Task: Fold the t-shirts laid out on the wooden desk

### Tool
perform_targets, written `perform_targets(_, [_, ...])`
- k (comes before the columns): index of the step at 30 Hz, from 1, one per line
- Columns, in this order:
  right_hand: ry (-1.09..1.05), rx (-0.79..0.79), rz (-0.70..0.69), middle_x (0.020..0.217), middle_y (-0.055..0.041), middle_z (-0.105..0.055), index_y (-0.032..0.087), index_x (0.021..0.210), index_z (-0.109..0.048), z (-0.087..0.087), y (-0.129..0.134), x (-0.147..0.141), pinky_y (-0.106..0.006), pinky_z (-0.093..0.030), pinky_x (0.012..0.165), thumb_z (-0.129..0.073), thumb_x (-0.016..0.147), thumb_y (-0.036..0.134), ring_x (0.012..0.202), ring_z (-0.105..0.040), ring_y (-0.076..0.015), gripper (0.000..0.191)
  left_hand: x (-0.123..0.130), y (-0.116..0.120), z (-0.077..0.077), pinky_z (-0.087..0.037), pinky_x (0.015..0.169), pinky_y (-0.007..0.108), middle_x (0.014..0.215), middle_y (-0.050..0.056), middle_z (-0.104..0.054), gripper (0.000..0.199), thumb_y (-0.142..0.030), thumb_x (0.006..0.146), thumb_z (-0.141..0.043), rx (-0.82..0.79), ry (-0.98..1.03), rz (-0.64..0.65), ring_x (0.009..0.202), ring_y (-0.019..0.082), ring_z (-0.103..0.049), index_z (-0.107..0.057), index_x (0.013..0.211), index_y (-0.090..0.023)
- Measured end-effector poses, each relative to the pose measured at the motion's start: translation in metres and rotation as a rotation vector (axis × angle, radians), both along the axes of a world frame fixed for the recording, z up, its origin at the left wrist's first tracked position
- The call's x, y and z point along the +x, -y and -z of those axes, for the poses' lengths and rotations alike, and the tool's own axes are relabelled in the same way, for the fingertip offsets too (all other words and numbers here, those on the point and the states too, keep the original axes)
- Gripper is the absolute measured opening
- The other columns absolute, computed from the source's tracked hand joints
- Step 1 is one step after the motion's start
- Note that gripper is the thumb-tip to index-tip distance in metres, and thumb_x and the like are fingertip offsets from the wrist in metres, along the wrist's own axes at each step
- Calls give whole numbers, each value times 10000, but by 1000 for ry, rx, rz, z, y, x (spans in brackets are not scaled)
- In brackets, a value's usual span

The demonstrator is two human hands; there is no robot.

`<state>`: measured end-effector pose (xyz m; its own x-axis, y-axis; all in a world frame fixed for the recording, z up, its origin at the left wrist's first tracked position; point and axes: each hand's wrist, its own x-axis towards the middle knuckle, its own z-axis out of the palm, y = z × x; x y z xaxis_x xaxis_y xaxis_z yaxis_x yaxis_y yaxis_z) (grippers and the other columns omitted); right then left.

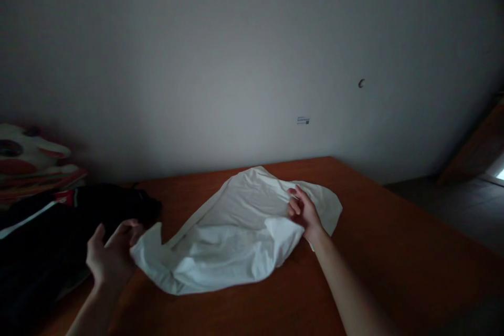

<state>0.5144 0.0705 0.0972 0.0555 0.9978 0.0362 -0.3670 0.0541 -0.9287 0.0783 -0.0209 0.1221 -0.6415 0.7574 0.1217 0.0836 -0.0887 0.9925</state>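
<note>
While the pale wall [236,63] fills the upper frame, a reddish-brown table [394,268] spans most of the bottom, its far edge near the wall. Dark clothing [47,236] lies heaped at lower left, black mostly, with a white stripe and a small red patch. White cloth [232,231] is at lower center, on the table, wrinkled, spread at an angle; its far part lies flat, near edge is bunched, two corners stick up toward the hands. One more flap of it shows right of center, behind the right wrist. Grey floor [437,205] at right edge of frame, with a brown wooden piece [472,142] leaning into view above it. Stack of patterned items [35,163], white with red and orange, at left edge, just behind the dark clothing, blurry.

Left hand [114,254], lower left: thumb wide of the fingers, fingertips touching the cloth's left corner; can't tell if they pinch it. Right hand [303,212], right of center: fingers curled, thumb side up, against the cloth by its raised right corner; grip hidden, can't tell. Small printed label [303,121] on wall, right of center. Smaller round mark [361,83] above it, farther right.
</note>
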Motion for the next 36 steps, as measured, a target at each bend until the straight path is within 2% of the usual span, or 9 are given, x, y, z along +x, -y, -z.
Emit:
perform_targets(5, [777,143,414,955,-127,-726,187,958,-670,22,-5,-10,-428,-495,861,-676,756,622,936,-666,-298,480,16,-4,22,-548,816,342,959,60,-759,450,-627,758,-636,-86,-358,233,922,249,-686,-709,937,-221])
perform_targets(11, [1500,139,185,1424,-231,-563,152,1283,-636,34,8,-16,-603,-300,1117,-689,858,456,1350,-487,-393,524,29,-3,40,-526,982,447,1201,85,-750,470,-538,902,-535,-33,-1223,554,1103,293,-695,-661,1264,-266])
perform_targets(15, [1340,329,-168,1471,-182,-546,186,1282,-668,30,13,-32,-482,-349,1143,-734,844,388,1384,-487,-315,487,43,3,29,-543,941,461,1201,100,-740,469,-520,876,-592,34,-1388,520,1106,307,-683,-663,1248,-244])
perform_targets(19, [1072,436,-401,1427,-155,-599,197,1229,-712,19,24,-49,-447,-384,1127,-763,812,429,1346,-532,-308,480,72,9,20,-506,1020,478,1330,119,-678,649,-571,813,-662,100,-1409,740,1206,320,-632,-576,1372,-251])
perform_targets(23, [867,258,-638,1058,-65,-776,217,1144,-740,3,29,-43,-310,-535,827,-668,857,599,980,-714,-236,482,91,16,17,-530,965,455,1250,114,-716,697,-604,797,-665,41,-1282,912,1108,311,-675,-556,1394,-260])
perform_targets(26, [848,8,-779,653,-7,-711,188,966,-754,-2,24,-30,-229,-448,530,-579,857,723,578,-642,-156,573,89,21,12,-535,614,268,750,20,-731,541,-564,946,-446,-93,-996,957,657,183,-682,-608,1318,-207])
perform_targets(30, [877,106,-370,667,-20,-687,186,963,-706,7,16,-28,-262,-463,553,-503,909,684,571,-621,-170,541,83,17,10,-501,564,243,609,7,-656,514,-536,987,-355,-83,-936,677,564,155,-629,-735,891,-203])
perform_targets(33, [1110,339,43,965,-88,-718,193,1124,-673,16,15,-33,-352,-508,814,-677,834,567,917,-669,-253,473,82,8,19,-569,819,342,968,72,-769,387,-518,927,-502,26,-1074,503,883,234,-714,-726,1040,-223])
perform_targets(36, [1352,374,75,1168,-124,-669,207,1188,-664,22,17,-38,-394,-466,947,-796,745,467,1112,-614,-302,530,84,1,29,-558,913,390,1077,93,-768,421,-507,894,-561,3,-1091,501,996,263,-711,-687,1182,-227])
